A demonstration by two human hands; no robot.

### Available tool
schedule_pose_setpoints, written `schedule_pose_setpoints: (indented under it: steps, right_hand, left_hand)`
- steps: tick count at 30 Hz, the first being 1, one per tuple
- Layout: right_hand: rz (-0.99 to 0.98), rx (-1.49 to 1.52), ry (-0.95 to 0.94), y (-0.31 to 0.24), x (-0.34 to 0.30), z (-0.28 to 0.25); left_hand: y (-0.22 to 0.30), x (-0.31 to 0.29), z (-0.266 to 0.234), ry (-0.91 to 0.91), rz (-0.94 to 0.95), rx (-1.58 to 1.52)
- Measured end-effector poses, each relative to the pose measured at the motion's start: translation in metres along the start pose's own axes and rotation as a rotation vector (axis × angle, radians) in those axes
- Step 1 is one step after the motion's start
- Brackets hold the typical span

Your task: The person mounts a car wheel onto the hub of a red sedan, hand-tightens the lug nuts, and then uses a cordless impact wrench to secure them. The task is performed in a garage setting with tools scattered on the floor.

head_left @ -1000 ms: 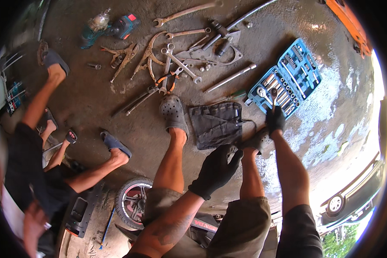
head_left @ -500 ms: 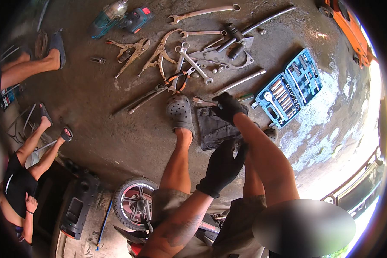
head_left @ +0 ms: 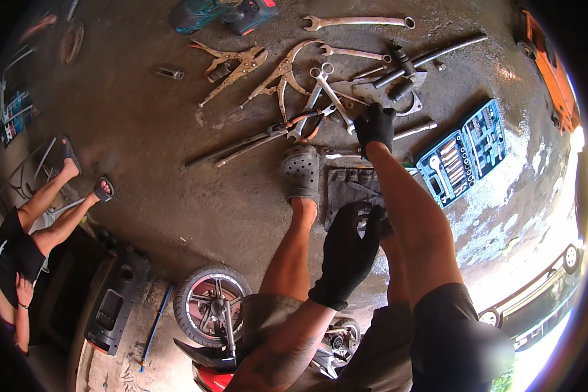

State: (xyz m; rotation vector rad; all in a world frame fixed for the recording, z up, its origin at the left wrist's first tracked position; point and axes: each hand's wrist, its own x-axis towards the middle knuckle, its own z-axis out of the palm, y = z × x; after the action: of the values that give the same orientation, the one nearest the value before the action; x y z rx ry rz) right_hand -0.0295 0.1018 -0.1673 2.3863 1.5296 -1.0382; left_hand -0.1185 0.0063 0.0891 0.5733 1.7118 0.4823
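Note:
My right hand (head_left: 376, 124), in a black glove, reaches among the metal tools with its fingers curled down. Whatever its fingertips hold, if anything, is hidden. Beside it lie crossed combination wrenches (head_left: 334, 99), a long metal bar (head_left: 415, 130) and a flat metal plate (head_left: 415, 88). Nearer my legs, my left hand (head_left: 346, 255), also in a black glove, is curled with the thumb up. A bit of shiny metal shows between thumb and fingers, too small to name. Just beyond it, a dark folded cloth pouch (head_left: 350, 188) lies on the ground by my left clog (head_left: 300, 168).
A blue socket set case (head_left: 464, 153) lies unfolded at right. Locking pliers (head_left: 242, 65), a cordless tool (head_left: 196, 16), a hammer (head_left: 404, 60) and long-handled pliers (head_left: 255, 140) lie on the concrete. A motorcycle wheel (head_left: 212, 304) and a seated person's legs (head_left: 59, 189) are at left.
My right hand has moved from over the pouch, farther out to the metal tools. My left hand stays curled near the pouch. The whole view has shifted slightly.

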Motion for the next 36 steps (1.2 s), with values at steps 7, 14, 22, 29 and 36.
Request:
schedule_pose_setpoints:
  steps: [7,14,22,29,36]
  right_hand:
    - [-0.236,-0.179,-0.045,0.030,0.011,-0.001]
    - [-0.454,0.348,-0.623,0.004,-0.075,-0.118]
    - [-0.229,0.843,-0.755,0.003,-0.077,-0.137]
    - [-0.406,-0.018,-0.254,-0.013,-0.022,0.026]
    - [-0.122,-0.164,-0.262,-0.063,-0.045,0.019]
  left_hand:
    - [0.001,0.005,-0.001,0.095,0.129,0.031]
    - [-0.011,0.019,-0.024,0.241,-0.140,-0.271]
    - [0.002,0.027,-0.052,-0.107,-0.478,-0.899]
    - [0.018,0.021,-0.050,-0.393,-0.305,-0.496]
    - [0.016,0.016,-0.046,-0.303,-0.165,-0.508]
